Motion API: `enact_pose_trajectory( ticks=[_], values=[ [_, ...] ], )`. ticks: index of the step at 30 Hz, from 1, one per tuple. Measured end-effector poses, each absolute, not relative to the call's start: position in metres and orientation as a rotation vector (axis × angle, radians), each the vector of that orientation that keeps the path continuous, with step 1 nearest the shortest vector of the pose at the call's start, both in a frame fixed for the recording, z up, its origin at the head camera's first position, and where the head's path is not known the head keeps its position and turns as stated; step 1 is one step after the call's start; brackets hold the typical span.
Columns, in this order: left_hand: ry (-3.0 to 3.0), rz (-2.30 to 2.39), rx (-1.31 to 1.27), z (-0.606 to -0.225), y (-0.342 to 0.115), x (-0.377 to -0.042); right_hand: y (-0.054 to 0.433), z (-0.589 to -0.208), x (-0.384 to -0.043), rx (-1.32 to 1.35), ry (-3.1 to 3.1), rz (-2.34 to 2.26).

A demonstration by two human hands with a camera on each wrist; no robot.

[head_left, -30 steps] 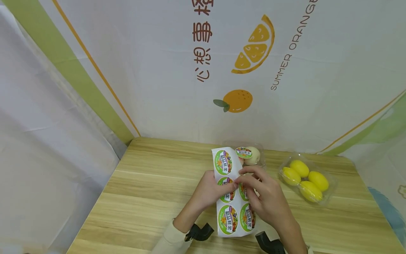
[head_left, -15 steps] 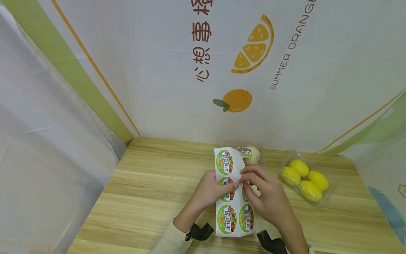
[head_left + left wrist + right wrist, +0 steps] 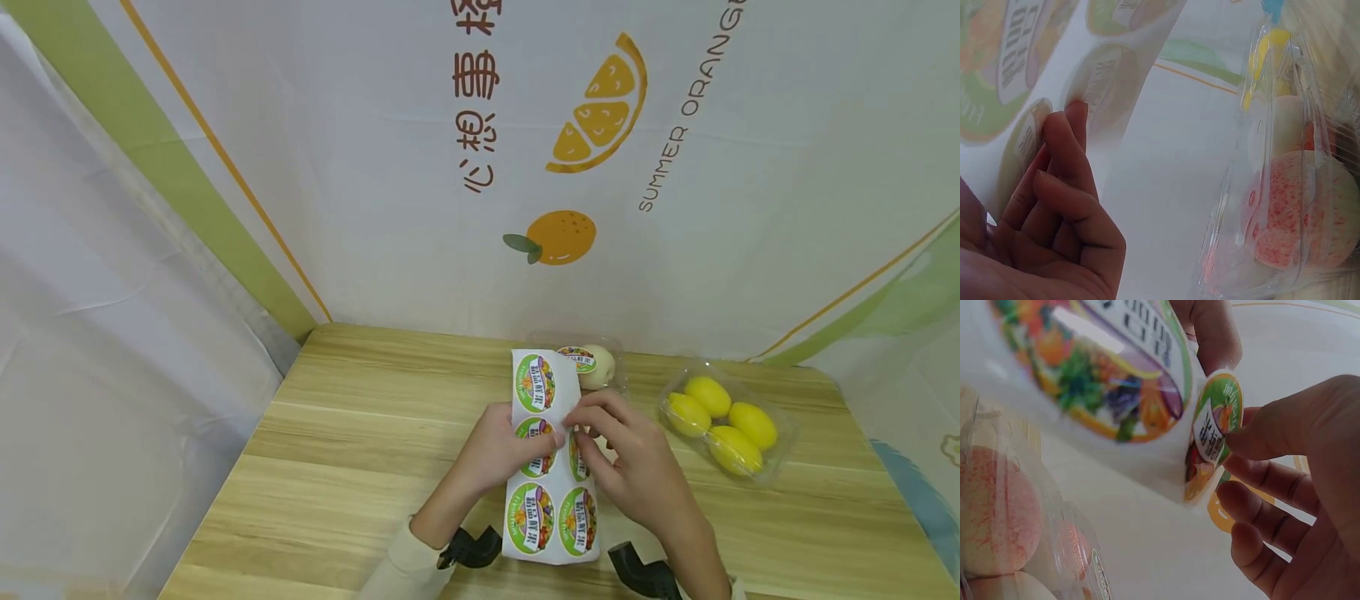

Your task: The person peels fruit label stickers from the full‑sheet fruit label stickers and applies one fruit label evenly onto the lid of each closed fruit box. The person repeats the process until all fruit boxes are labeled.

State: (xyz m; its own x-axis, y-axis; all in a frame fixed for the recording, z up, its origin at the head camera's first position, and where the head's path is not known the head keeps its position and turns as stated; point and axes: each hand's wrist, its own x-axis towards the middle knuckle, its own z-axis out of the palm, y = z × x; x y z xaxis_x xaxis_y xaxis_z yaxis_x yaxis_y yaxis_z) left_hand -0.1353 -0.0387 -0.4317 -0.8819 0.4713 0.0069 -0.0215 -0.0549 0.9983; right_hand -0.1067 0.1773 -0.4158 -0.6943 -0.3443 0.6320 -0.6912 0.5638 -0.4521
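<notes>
My left hand (image 3: 504, 446) grips a white sheet (image 3: 567, 382) of oval fruit stickers, its thumb across the front and its other fingers behind, as the left wrist view shows. At the sheet's right edge, my right hand (image 3: 639, 471) pinches the margin by the middle-right sticker (image 3: 1213, 428) with thumb and forefinger. The sheet bends there; whether the sticker has lifted from its backing I cannot tell. Bare backing shows at the sheet's upper right. Behind the sheet stands a clear plastic box of peaches (image 3: 1300, 212), with an oval label (image 3: 579, 359) on its lid, partly hidden.
A clear box of yellow lemons (image 3: 733, 450) sits to the right on the wooden table (image 3: 337, 467). A printed white curtain (image 3: 390, 167) hangs along the table's back edge. Black camera mounts (image 3: 472, 547) are strapped to both wrists.
The sheet has tilted slightly, its top shifting right and its bottom left. My right fingers have shifted a little along its right edge, while the left hand keeps its hold.
</notes>
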Motion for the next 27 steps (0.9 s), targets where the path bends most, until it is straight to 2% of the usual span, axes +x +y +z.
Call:
enact_pose_trajectory(
  ticks=[27],
  values=[
    [1.911, 1.985, 0.432, -0.4318, -0.0402, -0.1351, 0.1835, -0.4157, -0.1081, 0.814, -2.330, 1.037]
  ],
)
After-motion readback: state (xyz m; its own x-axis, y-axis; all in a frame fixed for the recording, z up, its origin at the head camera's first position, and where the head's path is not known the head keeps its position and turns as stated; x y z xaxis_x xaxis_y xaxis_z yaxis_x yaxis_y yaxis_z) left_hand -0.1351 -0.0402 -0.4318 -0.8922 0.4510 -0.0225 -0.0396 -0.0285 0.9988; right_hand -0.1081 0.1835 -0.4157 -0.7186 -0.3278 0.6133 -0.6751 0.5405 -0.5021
